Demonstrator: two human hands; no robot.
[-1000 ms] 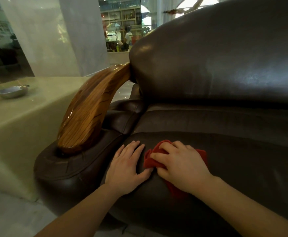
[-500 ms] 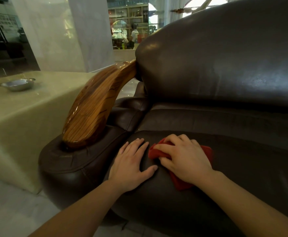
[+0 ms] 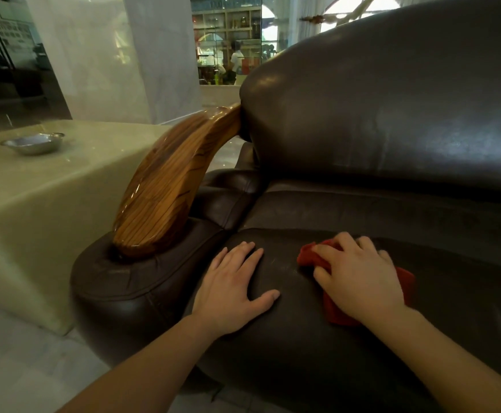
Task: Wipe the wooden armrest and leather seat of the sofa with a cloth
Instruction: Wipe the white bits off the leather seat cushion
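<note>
Gripping crumpled red cloth (image 3: 337, 312) on glossy leather seat (image 3: 288, 356).

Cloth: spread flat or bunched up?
Bunched. The red cloth lies wadded under the right hand on the seat, lumpy folds poking out by thumb and wrist.

Our right hand (image 3: 359, 281) grips a bunched red cloth (image 3: 337, 311) against the leather seat (image 3: 288, 275); our left hand (image 3: 231, 290) rests flat on the seat beside it, near the wooden armrest (image 3: 160, 192).
</note>
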